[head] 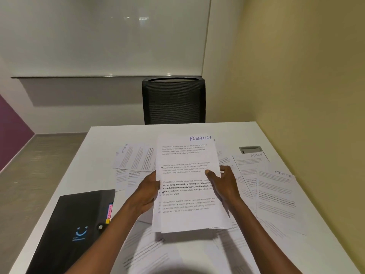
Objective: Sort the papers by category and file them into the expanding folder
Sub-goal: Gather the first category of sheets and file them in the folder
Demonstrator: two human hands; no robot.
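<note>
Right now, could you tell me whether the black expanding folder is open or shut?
Shut: the expanding folder lies flat on the table, cover down, its round clasp at the edge, coloured tabs peeking out.

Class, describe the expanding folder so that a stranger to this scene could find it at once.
Start at the white table and look to its near left corner. The expanding folder lies there flat, apart from the scattered papers. It is the only black thing on the table, with a blue smile logo and coloured tabs at its edge.

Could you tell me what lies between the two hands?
In the head view, the held white paper stack headed FINANCE lies between the left hand and right hand.
</note>
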